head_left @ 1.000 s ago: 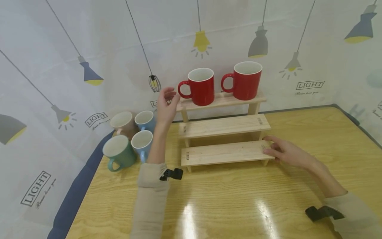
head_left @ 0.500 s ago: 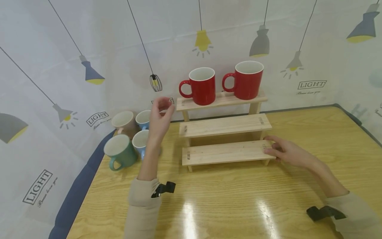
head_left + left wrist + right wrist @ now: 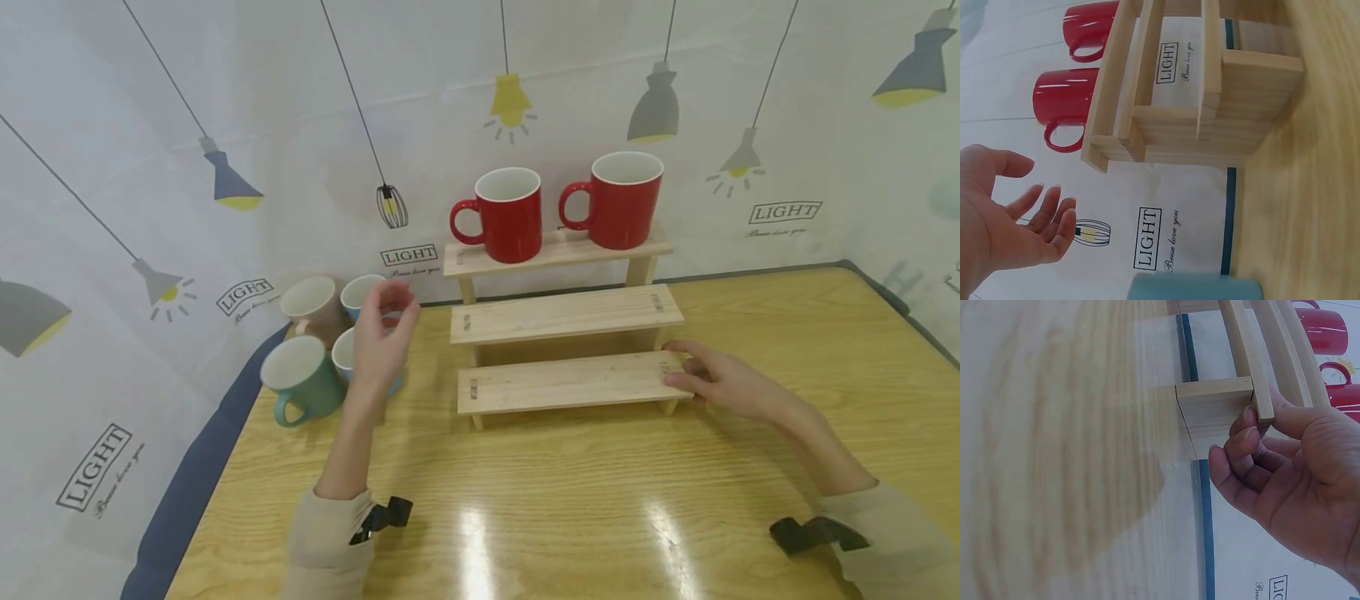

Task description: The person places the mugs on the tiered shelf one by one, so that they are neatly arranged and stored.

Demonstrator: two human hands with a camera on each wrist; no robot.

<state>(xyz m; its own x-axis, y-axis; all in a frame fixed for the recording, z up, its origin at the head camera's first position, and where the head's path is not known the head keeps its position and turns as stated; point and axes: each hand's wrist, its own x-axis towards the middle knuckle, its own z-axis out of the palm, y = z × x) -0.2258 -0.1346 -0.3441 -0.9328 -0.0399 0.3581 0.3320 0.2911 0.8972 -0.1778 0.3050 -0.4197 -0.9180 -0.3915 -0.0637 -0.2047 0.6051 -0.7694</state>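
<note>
Two red mugs, the left one [image 3: 512, 218] and the right one [image 3: 624, 204], stand upright on the top step of a three-tier wooden stand [image 3: 566, 315]. My left hand [image 3: 384, 337] hovers in front of two blue mugs, partly covering them; its fingers are loosely bent and hold nothing, as the left wrist view also shows. At the bottom step's right end, my right hand [image 3: 731, 383] pinches the board, thumb on top and fingers curled beneath in the right wrist view. The front blue mug [image 3: 343, 354] and rear blue mug [image 3: 358, 292] are partly hidden.
Left of my left hand stand a green mug [image 3: 303, 383] and a beige-pink mug [image 3: 309, 307], close beside the blue ones. The wooden table [image 3: 570, 500] meets a printed cloth backdrop [image 3: 300, 125] at the back and left.
My left hand has moved away from the left red mug's handle, leftward and down toward the blue mugs. My right hand has kept its place on the stand.
</note>
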